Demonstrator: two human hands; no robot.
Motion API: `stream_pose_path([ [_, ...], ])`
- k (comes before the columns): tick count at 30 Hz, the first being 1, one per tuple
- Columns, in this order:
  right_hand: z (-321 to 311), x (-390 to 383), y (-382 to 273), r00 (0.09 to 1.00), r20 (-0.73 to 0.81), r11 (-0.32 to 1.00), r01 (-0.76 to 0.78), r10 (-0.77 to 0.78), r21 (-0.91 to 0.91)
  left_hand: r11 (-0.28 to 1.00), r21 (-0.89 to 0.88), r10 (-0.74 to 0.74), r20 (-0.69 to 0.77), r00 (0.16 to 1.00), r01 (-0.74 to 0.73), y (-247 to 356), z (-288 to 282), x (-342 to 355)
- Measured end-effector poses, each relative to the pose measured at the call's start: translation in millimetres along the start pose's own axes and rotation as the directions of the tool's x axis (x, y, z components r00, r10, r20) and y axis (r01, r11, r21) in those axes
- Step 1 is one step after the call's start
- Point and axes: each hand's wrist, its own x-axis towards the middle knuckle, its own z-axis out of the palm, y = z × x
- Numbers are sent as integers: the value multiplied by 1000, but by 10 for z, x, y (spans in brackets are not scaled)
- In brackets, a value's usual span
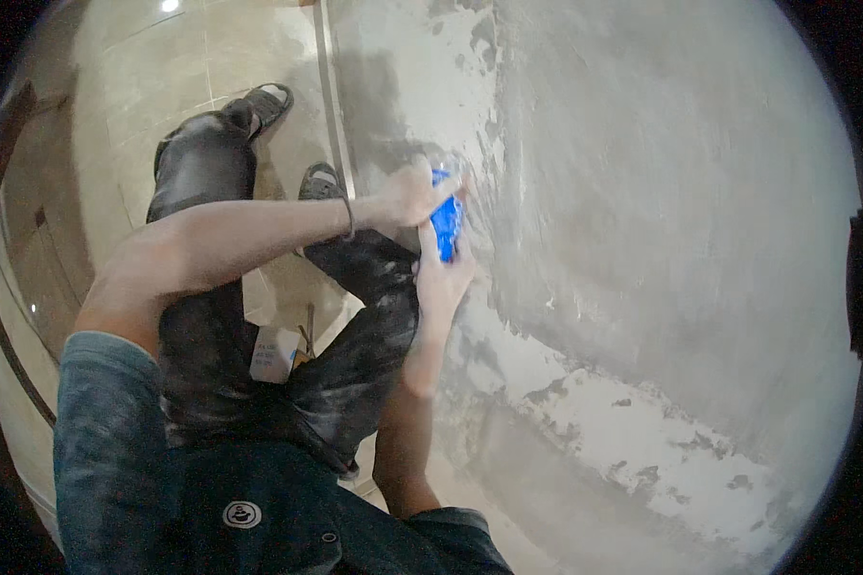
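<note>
Both of my hands grip a blue hand tool [445,225], perhaps a sanding block, held at the wall [633,192] beside a corner with patchy white plaster. My left hand [410,199] is closed on its upper part, with a dark band on that wrist. Lower down, my right hand [441,287] is wrapped round the tool's lower end. The fingers partly hide the tool, and its working face is out of sight.
My dark-trousered legs and two sandals [268,101] rest on beige tiles [144,67]. A pale object with print [273,355] lies between my legs. A long straight strip [331,105] runs along the plastered area. More patchy plaster [633,431] covers the lower right.
</note>
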Motion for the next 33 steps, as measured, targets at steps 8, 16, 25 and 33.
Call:
stream_pose_path([
  [8, -270, -245, -212, 987, -19, 987, -159, 159, -6, 988, 154, -24, 59, 998, 15, 32, 228, -113],
  [16, -149, -22, -80, 997, -18, 997, -75, 75, 0, 980, 97, -173, -30, 984, 175, -69, 153, 63],
  [25, -313, -243, -338, 967, 18, 966, -255, 255, 27, 966, 248, 75, -12, 997, -69, -165, 388, -106],
  [33, -135, -130, -199, 982, 18, 982, -187, 187, 30, 957, 249, 120, 128, 984, -149, -115, 67, 3],
])
